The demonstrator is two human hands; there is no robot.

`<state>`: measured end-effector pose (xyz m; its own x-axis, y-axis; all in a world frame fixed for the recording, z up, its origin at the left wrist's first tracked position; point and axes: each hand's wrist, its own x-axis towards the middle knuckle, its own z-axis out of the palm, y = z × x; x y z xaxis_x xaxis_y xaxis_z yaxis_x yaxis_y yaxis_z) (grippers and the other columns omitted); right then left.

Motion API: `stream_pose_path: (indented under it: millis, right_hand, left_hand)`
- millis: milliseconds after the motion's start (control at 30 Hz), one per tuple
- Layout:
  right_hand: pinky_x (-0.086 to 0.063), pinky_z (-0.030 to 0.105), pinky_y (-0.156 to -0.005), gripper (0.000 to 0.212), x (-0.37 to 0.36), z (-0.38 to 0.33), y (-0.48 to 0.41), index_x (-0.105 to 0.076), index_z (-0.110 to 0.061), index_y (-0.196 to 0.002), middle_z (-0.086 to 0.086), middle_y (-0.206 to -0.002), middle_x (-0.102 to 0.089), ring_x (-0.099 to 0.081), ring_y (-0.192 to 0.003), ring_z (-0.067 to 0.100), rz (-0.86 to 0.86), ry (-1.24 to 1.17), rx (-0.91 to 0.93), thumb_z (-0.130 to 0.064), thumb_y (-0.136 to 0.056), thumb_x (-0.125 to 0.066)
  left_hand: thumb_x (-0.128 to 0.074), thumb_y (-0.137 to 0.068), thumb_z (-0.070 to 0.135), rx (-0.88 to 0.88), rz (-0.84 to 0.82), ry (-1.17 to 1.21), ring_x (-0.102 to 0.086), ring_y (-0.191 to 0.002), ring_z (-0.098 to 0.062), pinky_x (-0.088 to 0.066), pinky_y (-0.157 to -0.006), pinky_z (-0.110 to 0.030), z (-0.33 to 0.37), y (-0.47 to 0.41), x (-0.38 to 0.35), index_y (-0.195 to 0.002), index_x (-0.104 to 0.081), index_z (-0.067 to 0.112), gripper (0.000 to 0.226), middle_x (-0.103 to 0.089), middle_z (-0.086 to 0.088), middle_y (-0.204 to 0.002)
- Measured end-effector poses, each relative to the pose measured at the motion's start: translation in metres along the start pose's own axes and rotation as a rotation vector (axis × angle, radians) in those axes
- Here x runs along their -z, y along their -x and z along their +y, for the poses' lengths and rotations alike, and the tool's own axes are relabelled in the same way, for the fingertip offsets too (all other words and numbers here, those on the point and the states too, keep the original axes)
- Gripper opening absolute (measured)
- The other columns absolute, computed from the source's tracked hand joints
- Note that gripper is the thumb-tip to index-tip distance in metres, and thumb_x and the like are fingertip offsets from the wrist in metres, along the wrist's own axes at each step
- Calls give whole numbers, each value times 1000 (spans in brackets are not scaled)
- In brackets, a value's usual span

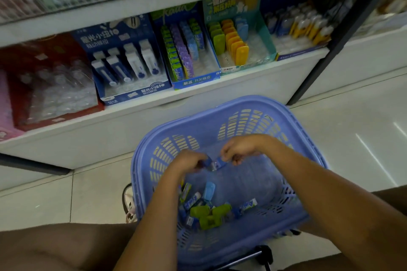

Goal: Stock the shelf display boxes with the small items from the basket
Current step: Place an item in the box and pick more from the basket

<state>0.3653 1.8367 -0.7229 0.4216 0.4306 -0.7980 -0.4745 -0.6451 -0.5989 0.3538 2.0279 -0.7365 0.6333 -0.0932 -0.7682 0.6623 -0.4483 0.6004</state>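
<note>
Shelf (136, 114) ran beyond the basket (220, 109), its display boxes (196, 82) part filled. Basket sat on the floor, loose small items (209, 213) heaped at its near end. Over the basket's middle, left hand (189, 160) and right hand (239, 152) each pinched one end of a blue packet (213, 164). Its long axis lay left to right, the right end slightly higher.

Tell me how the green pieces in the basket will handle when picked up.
Probably light: the green pieces are small, lying loose in the basket. Likely stiff, since they look like blocky moulded cases. Unlikely to roll, having flat faces; look-alikes stand upright in the teal box, so they may tip when pushed.
</note>
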Motion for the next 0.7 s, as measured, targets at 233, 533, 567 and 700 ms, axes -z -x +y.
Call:
stream_pose_path:
  millis: [233,533,567,700]
  right_hand:
    - [-55,18,-61,11,58,-45,89,-56,-9,-100,3,-76,-62,-68,-62,12,94,-342,297,-2,-92,-53]
    - [-54,12,-67,30,142,-43,154,-55,-7,-125,2,-83,-61,-60,-70,10,778,-455,611,-6,-96,-50]
    - [-55,12,-68,31,152,-42,156,-55,-6,-126,1,-84,-61,-60,-71,10,909,-392,589,-7,-96,-51]
    - [-54,20,-71,26,201,-43,157,-61,-2,-113,3,-83,-59,-62,-77,20,1391,-76,477,-13,-89,-62]
  left_hand:
    - [-52,-90,2,-264,-193,415,-63,-63,-18,-57,-64,-31,82,52,1,-86,-59,2,8,-63,-11,-72]
    - [-44,-99,23,-391,-200,812,-48,-44,-7,-49,-45,-20,148,76,-14,-94,-63,8,25,-53,2,-55]
    - [-44,-99,24,-397,-207,813,-46,-44,-7,-47,-44,-19,152,77,-16,-95,-63,9,25,-53,2,-55]
    - [-41,-100,33,-417,-240,779,-42,-44,-8,-43,-44,-19,168,73,-29,-98,-64,10,33,-50,2,-57]
